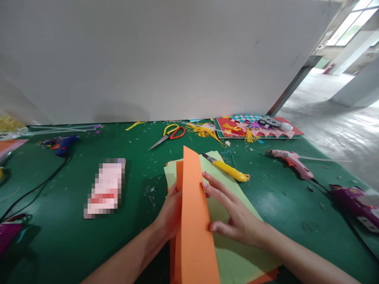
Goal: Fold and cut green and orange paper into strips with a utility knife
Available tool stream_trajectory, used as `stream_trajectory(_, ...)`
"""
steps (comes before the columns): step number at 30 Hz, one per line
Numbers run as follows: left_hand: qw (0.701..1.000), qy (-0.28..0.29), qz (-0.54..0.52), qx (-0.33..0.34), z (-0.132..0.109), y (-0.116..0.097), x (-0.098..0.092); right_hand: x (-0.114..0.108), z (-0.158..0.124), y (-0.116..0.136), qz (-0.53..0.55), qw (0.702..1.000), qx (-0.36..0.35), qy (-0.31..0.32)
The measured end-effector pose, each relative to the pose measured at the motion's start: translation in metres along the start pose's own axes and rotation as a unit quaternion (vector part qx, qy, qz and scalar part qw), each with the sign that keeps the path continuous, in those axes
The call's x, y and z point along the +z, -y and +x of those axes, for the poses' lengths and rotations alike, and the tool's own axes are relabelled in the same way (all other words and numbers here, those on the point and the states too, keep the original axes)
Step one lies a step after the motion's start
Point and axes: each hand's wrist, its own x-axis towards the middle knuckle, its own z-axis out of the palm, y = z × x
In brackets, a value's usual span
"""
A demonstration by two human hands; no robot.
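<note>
A folded sheet of orange paper (195,221) stands on edge between my hands, its long panel running toward me. My left hand (168,217) grips it from the left side, with most of the fingers hidden behind the orange panel. Along the right edge of the panel, my right hand (237,215) touches with its fingertips and thumb, fingers spread apart. Underneath lies a stack of light green paper (233,260), with orange sheets showing at its edges. A yellow utility knife (227,169) rests on the far part of the stack, blade pointing left.
Scissors (170,136) with red and yellow handles lie beyond the stack. A pink glue gun (293,161) and purple tool (355,205) are at right; a blue glue gun (63,145) is at left. A blurred pink item (106,189) lies left. A white panel (166,59) rises behind.
</note>
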Motion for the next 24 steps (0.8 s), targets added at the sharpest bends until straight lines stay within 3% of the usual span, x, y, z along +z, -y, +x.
stream_trajectory(7,0.999,0.042,-0.001,-0.017,-0.003,0.006,0.002,0.0,0.003,0.002,-0.069,0.995,-0.056,-0.052)
stream_trajectory(11,0.997,0.026,0.043,-0.065,-0.004,0.01,0.001,-0.002,0.006,0.003,-0.152,0.983,-0.102,-0.029)
stream_trajectory(17,0.995,0.006,0.08,-0.067,-0.007,0.01,0.006,-0.004,0.008,0.001,-0.212,0.971,-0.11,-0.001)
stream_trajectory(21,0.993,0.0,0.026,-0.112,-0.006,0.005,0.005,-0.005,0.009,0.0,-0.215,0.972,-0.099,0.003)
stream_trajectory(24,0.984,0.038,-0.044,-0.171,-0.003,0.002,0.001,-0.005,0.01,0.0,-0.22,0.971,-0.092,0.008)
